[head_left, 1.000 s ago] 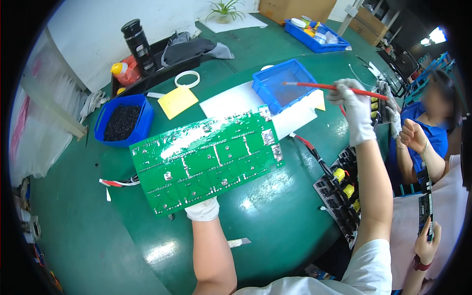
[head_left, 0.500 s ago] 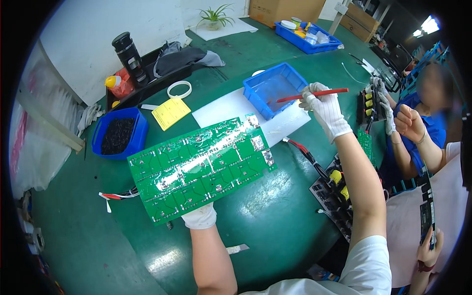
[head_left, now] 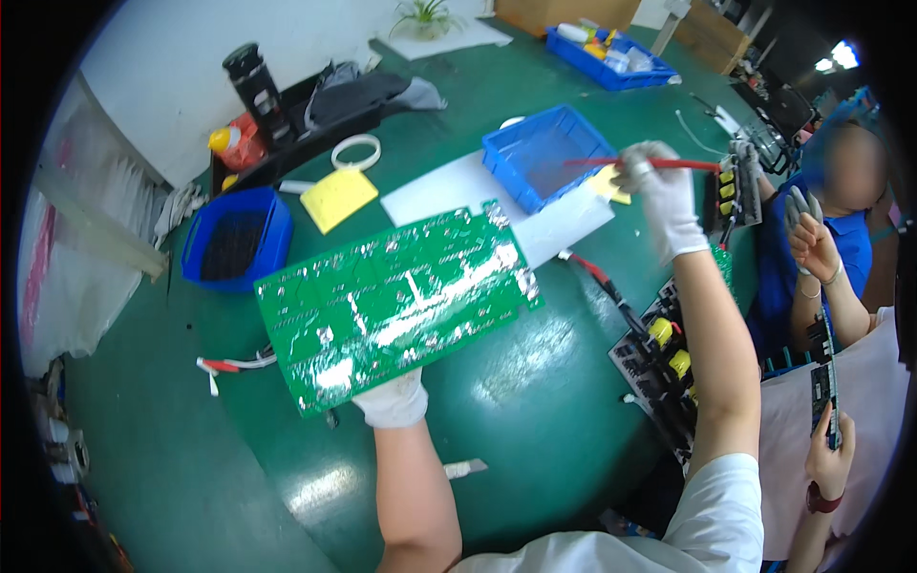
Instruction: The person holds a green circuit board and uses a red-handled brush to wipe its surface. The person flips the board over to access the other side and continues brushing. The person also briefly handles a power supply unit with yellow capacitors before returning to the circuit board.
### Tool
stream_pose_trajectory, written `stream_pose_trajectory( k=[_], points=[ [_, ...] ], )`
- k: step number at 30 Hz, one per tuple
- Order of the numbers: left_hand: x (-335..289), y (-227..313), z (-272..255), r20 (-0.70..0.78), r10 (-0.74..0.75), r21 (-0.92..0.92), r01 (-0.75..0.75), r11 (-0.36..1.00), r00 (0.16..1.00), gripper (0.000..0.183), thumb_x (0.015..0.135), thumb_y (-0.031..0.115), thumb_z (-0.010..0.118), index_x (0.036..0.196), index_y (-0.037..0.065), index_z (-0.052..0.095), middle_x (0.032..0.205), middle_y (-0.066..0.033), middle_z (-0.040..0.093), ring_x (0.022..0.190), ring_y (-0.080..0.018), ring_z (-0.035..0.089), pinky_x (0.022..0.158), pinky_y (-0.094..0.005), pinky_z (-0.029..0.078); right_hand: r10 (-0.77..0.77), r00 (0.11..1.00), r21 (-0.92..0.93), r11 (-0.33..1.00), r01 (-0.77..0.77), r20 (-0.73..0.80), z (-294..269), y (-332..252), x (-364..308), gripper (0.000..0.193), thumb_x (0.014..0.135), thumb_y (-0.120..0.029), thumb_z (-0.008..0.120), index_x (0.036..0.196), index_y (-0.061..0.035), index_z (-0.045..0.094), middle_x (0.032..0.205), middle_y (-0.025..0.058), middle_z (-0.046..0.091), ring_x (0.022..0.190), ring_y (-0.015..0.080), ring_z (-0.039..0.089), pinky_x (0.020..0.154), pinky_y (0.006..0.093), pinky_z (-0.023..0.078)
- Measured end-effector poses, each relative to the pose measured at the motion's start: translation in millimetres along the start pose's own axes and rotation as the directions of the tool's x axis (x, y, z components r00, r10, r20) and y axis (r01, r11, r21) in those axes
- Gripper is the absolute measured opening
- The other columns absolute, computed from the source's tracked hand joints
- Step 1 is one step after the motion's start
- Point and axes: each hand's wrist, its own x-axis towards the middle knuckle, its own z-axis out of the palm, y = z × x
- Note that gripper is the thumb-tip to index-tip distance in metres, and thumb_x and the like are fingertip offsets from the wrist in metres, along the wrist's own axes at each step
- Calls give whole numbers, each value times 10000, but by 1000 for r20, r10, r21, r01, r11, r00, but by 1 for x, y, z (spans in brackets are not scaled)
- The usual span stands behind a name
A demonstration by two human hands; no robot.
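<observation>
My left hand (head_left: 394,396), in a white glove, supports a large green circuit board (head_left: 396,301) from beneath. The board is tilted, its shiny soldered face towards me; the fingers under it are hidden. A bundle of red and white wires (head_left: 234,364) sticks out past the board's left edge. My right hand (head_left: 664,196), also gloved, is closed around a slim red stick (head_left: 688,164). It hovers right of an open blue tray (head_left: 549,158), with the stick's left end over the tray. Motion blurs the stick, so its exact kind cannot be made out.
A blue bin of small black parts (head_left: 232,246) stands left of a yellow paper (head_left: 339,199) and a tape roll (head_left: 356,151). A white sheet (head_left: 435,196) lies under the tray. A cutter knife (head_left: 465,469) is near me. Wired boards (head_left: 659,363) and co-workers (head_left: 826,248) are right.
My right hand has moved to the right with the red stick. The circuit board has tilted slightly, shifting its glare. The whole view has shifted a little.
</observation>
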Motion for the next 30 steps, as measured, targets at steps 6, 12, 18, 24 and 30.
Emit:
stream_pose_trajectory(
  k=[6,12,18,24,30],
  points=[
    [-5,1,-33,182,-6,-56,17,998,983,654,904,555,354,1407,143,283,1426,-96,335,1261,-301,386,1029,-503,313,173,979,169,974,-154,-107,-4,-2,-3,255,919,-176,527,1003,65,513,837,184,627,698,233,664,603,271,545],
    [-15,-1,-38,137,69,705,-146,694,988,677,893,545,393,1426,154,242,1440,-74,310,1284,-264,358,1045,-461,299,326,922,366,900,-236,-208,-9,27,8,252,952,-186,461,1039,51,452,921,219,612,772,279,664,635,276,577],
    [-9,3,-24,316,-11,158,-41,987,949,700,898,610,288,1434,165,231,1464,-67,270,1317,-278,308,1071,-488,249,414,893,560,788,-255,-175,-22,53,15,279,957,-202,443,1095,40,422,1003,240,586,848,307,646,678,306,574],
    [-10,3,-22,0,-11,293,11,956,1000,653,903,586,301,1403,166,291,1428,-98,325,1274,-328,357,991,-573,335,494,856,643,707,-293,-153,-26,60,15,391,967,-216,401,1271,24,352,1085,232,566,875,305,641,675,317,578],
    [-11,4,-19,37,-26,-106,30,994,999,644,900,591,299,1379,161,339,1390,-103,378,1235,-322,411,956,-570,382,507,846,656,697,-289,-165,-33,61,14,396,970,-217,379,1288,17,342,1094,231,566,866,302,642,663,318,576]
  ],
)
